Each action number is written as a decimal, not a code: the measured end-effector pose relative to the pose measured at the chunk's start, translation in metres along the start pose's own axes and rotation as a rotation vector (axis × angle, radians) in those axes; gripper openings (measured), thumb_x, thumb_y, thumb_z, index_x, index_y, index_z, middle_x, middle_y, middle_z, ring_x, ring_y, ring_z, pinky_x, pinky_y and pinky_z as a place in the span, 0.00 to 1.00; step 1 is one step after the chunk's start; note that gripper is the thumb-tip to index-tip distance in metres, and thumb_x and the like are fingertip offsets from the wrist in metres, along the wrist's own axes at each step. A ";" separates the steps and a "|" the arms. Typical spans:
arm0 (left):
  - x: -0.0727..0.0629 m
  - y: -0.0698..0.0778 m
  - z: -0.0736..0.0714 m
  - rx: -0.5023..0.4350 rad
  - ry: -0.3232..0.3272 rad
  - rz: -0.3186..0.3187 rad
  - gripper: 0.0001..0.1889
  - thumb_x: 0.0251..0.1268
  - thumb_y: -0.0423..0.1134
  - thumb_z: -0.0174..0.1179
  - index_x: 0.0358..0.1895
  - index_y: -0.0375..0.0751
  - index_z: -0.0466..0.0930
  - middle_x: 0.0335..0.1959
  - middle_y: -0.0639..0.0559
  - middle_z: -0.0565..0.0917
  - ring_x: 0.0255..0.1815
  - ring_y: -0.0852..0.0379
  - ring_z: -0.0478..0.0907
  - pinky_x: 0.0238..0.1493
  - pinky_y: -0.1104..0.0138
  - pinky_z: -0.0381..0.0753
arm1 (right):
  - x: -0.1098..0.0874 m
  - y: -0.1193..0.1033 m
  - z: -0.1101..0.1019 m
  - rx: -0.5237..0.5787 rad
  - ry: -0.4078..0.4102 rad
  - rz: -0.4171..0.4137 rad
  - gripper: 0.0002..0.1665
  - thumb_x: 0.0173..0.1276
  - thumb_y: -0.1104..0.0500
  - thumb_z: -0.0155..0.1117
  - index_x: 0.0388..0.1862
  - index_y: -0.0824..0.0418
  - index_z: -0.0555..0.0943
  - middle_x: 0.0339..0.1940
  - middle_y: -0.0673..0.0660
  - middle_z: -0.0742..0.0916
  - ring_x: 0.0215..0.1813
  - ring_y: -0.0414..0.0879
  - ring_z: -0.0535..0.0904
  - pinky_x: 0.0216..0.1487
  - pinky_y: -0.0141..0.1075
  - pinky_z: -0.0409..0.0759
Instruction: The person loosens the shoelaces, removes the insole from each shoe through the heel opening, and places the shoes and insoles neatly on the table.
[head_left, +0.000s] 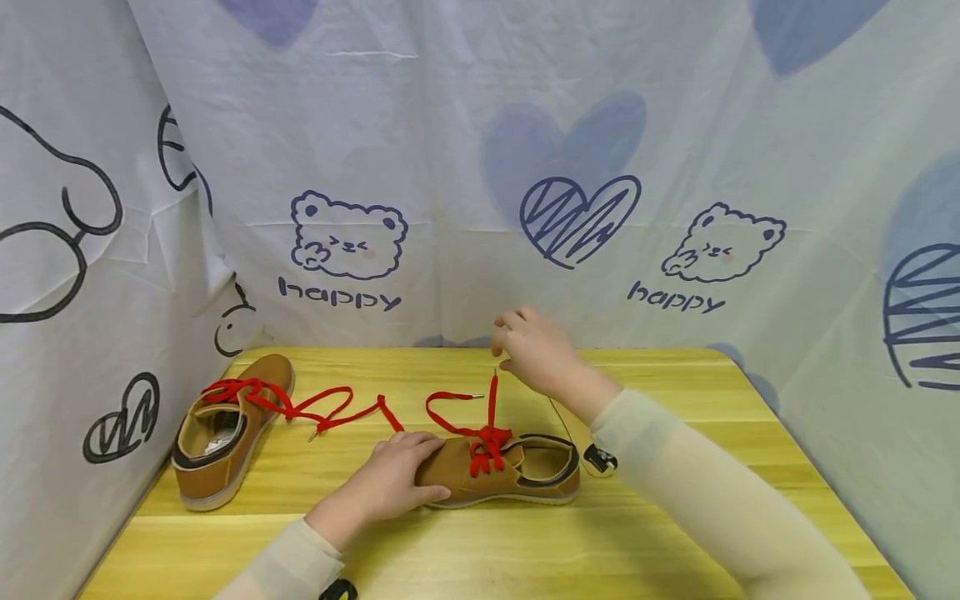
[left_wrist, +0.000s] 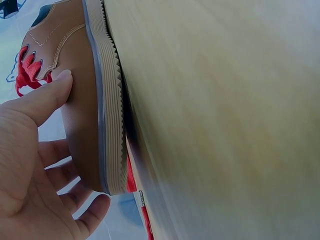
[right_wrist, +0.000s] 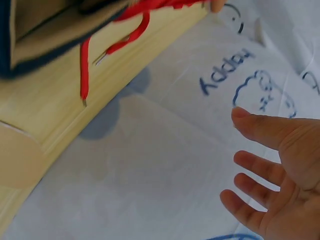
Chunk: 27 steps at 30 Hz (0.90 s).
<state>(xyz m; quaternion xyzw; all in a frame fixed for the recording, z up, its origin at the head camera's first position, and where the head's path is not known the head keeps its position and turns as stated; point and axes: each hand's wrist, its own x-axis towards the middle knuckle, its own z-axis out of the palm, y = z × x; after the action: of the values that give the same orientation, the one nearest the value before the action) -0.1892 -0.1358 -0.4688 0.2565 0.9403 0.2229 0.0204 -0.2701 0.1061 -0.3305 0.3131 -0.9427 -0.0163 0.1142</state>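
Note:
A brown shoe (head_left: 457, 471) stands sole down on the table, its toe to the left. My left hand (head_left: 382, 479) grips that toe, the thumb (left_wrist: 47, 97) on the near side and fingers curled round the front and far side. Red laces (head_left: 492, 435) are threaded through its eyelets; two loose ends lie on the table behind it. Beyond the shoe, my right hand (head_left: 536, 350) hovers apart from the lace ends, with nothing in it. In the right wrist view its thumb (right_wrist: 257, 127) and fingers are spread, and one lace end (right_wrist: 84, 75) lies on the table.
A second brown shoe (head_left: 206, 483) sits at the left of the wooden table (head_left: 675, 533). From it a long red lace (head_left: 337, 408) trails rightward. Partly hidden by my right arm is a flat tan piece (head_left: 576, 429) with rounded end. Printed cloth (head_left: 465, 275) hangs behind.

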 end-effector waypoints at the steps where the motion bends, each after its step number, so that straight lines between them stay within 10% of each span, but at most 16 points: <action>1: 0.000 0.000 0.000 -0.001 0.000 -0.001 0.39 0.59 0.57 0.71 0.68 0.37 0.74 0.66 0.43 0.75 0.66 0.42 0.69 0.62 0.44 0.67 | -0.002 -0.003 0.000 -0.004 0.002 -0.012 0.08 0.63 0.55 0.75 0.40 0.52 0.88 0.62 0.58 0.81 0.63 0.56 0.74 0.58 0.48 0.78; 27: -0.002 0.003 -0.003 -0.015 0.009 0.014 0.38 0.61 0.57 0.69 0.68 0.36 0.74 0.66 0.42 0.75 0.66 0.41 0.69 0.62 0.42 0.67 | -0.045 -0.052 0.014 -0.109 -0.045 -0.159 0.17 0.64 0.40 0.71 0.24 0.48 0.84 0.61 0.54 0.82 0.63 0.52 0.74 0.56 0.47 0.79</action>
<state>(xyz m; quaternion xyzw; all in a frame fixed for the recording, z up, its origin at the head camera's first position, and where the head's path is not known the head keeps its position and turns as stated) -0.1862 -0.1355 -0.4647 0.2620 0.9369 0.2310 0.0165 -0.2080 0.0901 -0.3583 0.3799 -0.9149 -0.0837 0.1083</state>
